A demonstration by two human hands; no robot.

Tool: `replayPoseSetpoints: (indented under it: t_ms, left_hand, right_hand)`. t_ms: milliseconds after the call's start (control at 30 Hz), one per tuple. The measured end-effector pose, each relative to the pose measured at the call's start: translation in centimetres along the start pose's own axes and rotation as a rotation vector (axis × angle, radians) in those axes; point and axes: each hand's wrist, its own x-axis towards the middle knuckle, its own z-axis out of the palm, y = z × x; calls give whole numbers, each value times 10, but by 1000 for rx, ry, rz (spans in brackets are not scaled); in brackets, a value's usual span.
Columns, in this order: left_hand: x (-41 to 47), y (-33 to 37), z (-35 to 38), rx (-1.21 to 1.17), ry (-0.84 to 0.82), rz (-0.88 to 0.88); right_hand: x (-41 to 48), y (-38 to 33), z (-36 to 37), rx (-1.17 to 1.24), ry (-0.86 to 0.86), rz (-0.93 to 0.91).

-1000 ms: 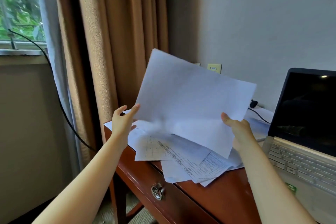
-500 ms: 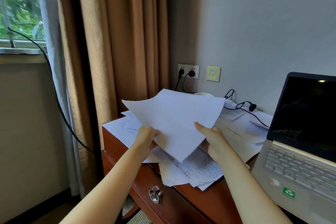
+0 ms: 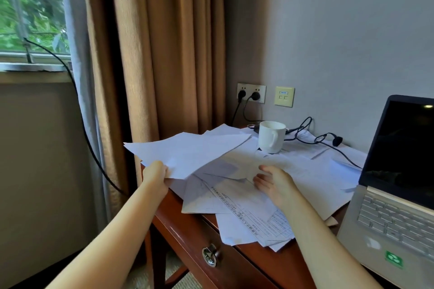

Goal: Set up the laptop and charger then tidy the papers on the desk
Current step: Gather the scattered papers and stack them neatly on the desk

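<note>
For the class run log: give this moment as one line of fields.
phase: tidying | left hand: holds top sheets | right hand: touches loose papers, grip unclear | mug: on loose papers | laptop: open

At the right edge the laptop [image 3: 399, 195] is cut off, with screen and keyboard only partly in frame. The left hand [image 3: 156, 177] has its fingertips hidden under the lifted sheet [image 3: 187, 151]. The right hand [image 3: 274, 183], centre frame, is blurred at the fingers, perhaps pinching a paper. Print on the papers [image 3: 249, 216] is too small to read.

Only the arms show up here, really. The left hand [image 3: 156, 175] and right hand [image 3: 273, 183] are both bare. Behind each hand, the left forearm [image 3: 112, 225] and right forearm [image 3: 317, 237] are slim and uncovered right to the frame edge.
</note>
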Motion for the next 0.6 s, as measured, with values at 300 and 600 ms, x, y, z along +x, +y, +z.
replayPoseSetpoints:
  t_ms: [300,600]
  left_hand:
    - [9,3,-8,117,-48,-22]
    - [2,13,-14,464,-55,23]
  right_hand:
    - [11,6,26,-266,-62,-43]
    - [7,6,13,-512,-45,-67]
